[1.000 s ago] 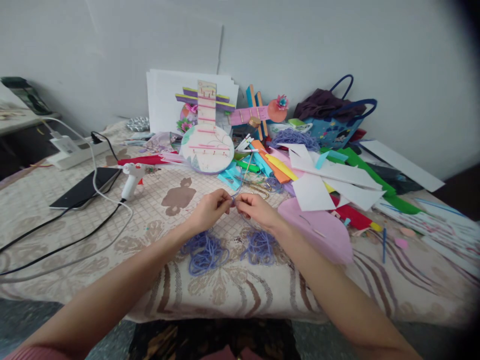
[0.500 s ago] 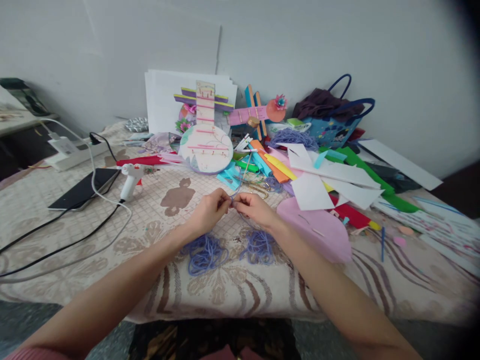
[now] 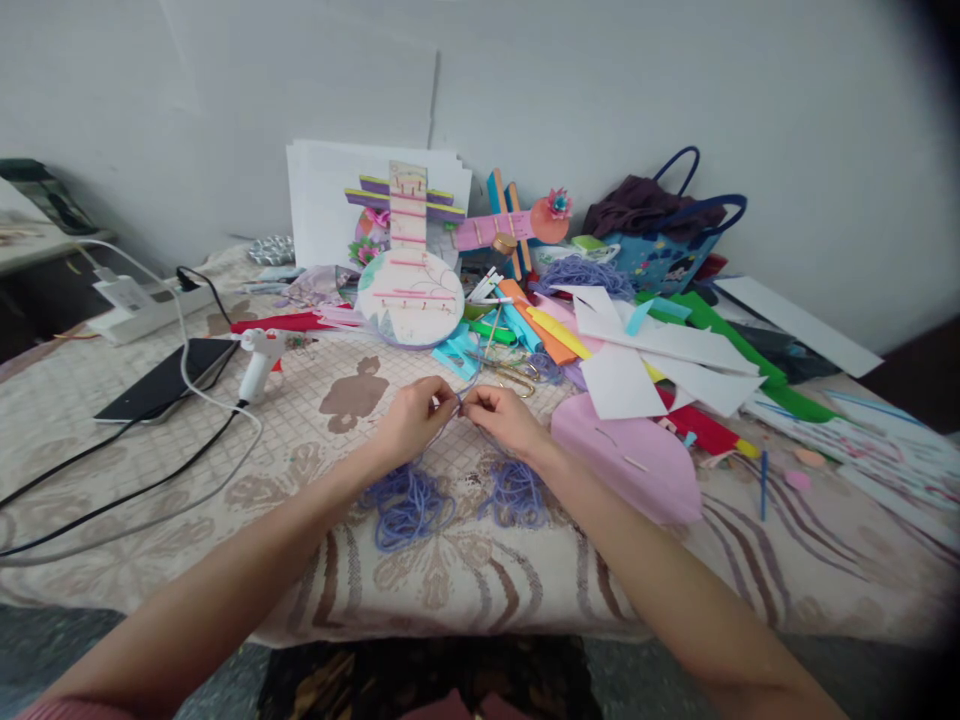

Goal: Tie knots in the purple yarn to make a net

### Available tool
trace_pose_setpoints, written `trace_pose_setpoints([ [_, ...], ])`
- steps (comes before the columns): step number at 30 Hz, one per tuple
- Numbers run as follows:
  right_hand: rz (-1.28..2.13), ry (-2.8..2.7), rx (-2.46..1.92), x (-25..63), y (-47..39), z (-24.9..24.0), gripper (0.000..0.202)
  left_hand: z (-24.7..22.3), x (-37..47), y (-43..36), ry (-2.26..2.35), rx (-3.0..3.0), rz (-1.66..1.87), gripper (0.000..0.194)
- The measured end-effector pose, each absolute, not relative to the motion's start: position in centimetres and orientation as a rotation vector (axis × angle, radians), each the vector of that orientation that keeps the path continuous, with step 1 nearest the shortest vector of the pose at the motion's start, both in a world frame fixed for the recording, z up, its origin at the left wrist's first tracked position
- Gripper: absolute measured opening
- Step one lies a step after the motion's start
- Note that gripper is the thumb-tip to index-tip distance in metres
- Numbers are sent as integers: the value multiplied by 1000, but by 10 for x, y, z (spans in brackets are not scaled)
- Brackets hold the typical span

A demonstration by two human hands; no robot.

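Note:
Purple yarn [image 3: 471,384] runs between my two hands above the middle of the table. My left hand [image 3: 420,418] pinches the yarn between thumb and fingers. Close beside it, my right hand [image 3: 501,412] pinches the same yarn, the fingertips nearly touching. One loose heap of purple yarn [image 3: 411,508] lies below my left hand, and a second heap [image 3: 516,492] lies by my right wrist. Just beyond my hands are gold scissors [image 3: 514,376]. A pink paper piece [image 3: 626,460] rests right of my right hand.
At the left are a white glue gun [image 3: 259,365], a black tablet [image 3: 169,380], cables and a power strip [image 3: 150,312]. Behind stand decorated cardboard guitars [image 3: 411,298]. Paper scraps [image 3: 667,345] and a blue bag [image 3: 664,262] are on the right.
My left hand has shifted slightly left, and the gap between my fingertips has changed a little. Both hands still pinch the yarn.

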State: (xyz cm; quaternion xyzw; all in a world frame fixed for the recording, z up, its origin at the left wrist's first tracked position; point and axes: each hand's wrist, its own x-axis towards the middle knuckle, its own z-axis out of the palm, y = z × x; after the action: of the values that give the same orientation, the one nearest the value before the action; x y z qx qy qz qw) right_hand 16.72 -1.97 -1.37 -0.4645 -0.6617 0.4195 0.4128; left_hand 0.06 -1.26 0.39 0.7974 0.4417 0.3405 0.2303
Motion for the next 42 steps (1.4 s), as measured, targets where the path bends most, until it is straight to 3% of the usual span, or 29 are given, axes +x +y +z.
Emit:
trace_pose_setpoints([
  [8, 957, -1604, -1258, 163, -21, -19, 9, 4, -8, -7, 1197, 2144, 878, 20],
  [17, 1685, -930, -1064, 156, -23, -18, 23, 7, -1, -23, 1100, 2717, 787, 17],
  [22, 1764, -845, -981, 154, -25, -19, 28, 7, -2, -24, 993, 2906, 618, 23],
  [31, 1717, -830, -950, 156, -24, -19, 25, 24, -33, -6, 1145, 2343, 859, 24],
  [34, 1708, -827, -959, 158, -23, -20, 23, 31, -66, -4, 1162, 2346, 606, 25],
  [39, 1698, -867, -950, 156, -24, -20, 22, 34, -91, -26, 916, 2406, 168, 52],
  [42, 1680, -917, -941, 156, -25, -21, 23, 27, -88, -30, 1009, 2419, 173, 28],
])
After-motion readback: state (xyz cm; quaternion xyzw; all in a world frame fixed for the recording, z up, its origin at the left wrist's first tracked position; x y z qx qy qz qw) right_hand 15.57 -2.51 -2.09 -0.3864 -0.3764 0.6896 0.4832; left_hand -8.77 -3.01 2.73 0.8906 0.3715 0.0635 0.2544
